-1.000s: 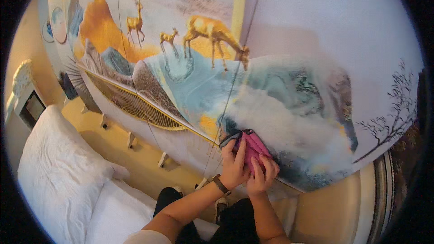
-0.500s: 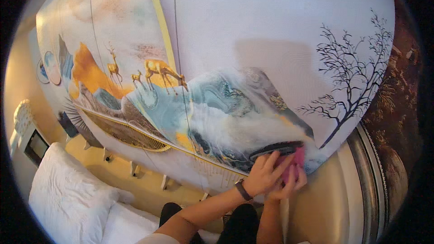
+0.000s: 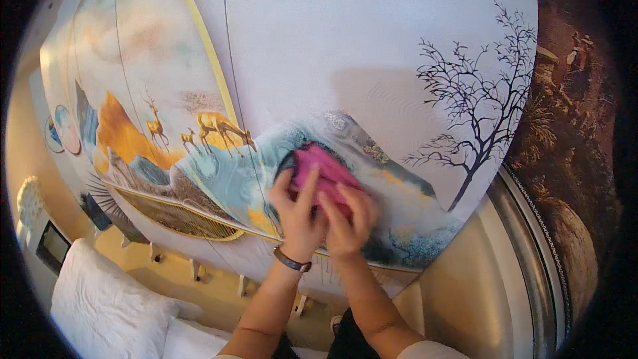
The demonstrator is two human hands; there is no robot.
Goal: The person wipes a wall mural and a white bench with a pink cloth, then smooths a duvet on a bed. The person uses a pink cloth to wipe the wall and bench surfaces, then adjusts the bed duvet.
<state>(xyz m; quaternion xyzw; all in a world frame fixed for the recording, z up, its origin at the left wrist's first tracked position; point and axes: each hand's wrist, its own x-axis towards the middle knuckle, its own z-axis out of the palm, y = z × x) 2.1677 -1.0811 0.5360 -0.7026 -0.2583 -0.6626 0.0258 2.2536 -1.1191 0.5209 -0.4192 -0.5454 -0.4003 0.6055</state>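
Straight ahead, the painted panel [image 3: 299, 40] stops you like a wall, yet your hands have room along its pale upper face and rightward to the painted tree [image 3: 470, 139]. Your left hand [image 3: 298, 218] and right hand [image 3: 349, 221] hold the pink cloth [image 3: 323, 171] side by side, each blocking the other's inward path. Low left, white bedding [image 3: 109, 299] and small feet [image 3: 196, 270] obstruct you; right, silvery trim [image 3: 526, 238] does.

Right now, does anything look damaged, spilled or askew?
Nothing stands out: the printed panel shows no visible tear or spill, and the white fabric is merely rumpled. The pink item is too blurred to judge.
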